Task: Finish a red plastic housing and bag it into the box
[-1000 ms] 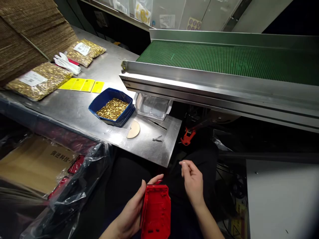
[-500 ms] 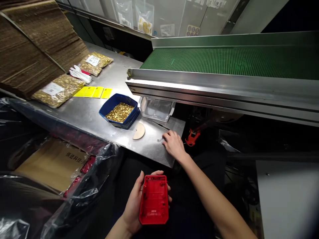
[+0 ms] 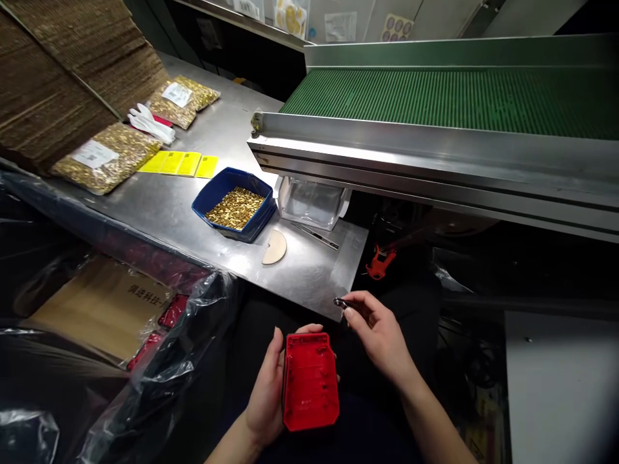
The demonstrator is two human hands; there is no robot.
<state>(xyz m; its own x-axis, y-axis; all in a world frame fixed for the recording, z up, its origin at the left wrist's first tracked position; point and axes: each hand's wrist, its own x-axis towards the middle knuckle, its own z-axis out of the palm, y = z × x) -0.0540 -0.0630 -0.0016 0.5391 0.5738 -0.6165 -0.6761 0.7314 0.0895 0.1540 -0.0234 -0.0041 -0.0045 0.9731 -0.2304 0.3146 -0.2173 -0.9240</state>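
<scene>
In my left hand [image 3: 267, 393] is a red plastic housing shell [image 3: 312, 383], its hollow inner side facing up, with small posts along its walls. My right hand [image 3: 380, 332] pinches a small shiny metal tool [image 3: 340, 302] between thumb and fingers, just off the table's near corner; its exact kind is too small to make out. A thin, dark, pen-like tool [image 3: 316, 236] lies on the metal table [image 3: 309, 283] beyond. Left of it are a tan half-round disc [image 3: 275, 247] and a blue bin [image 3: 222, 231] of small brass-coloured pieces [image 3: 236, 207].
A green conveyor belt [image 3: 411, 96] runs along the right behind a metal rail. Below its end sits a clear tray [image 3: 312, 201]. Bags of brass pieces [image 3: 116, 151], yellow labels [image 3: 178, 164] and white gloves [image 3: 149, 124] lie left. A plastic-lined box [image 3: 111, 303] stands at lower left.
My right hand has lifted the small metal tool off the table and drawn it back toward me. The red shell has shifted slightly right in my left hand. The camera view has tilted down a little.
</scene>
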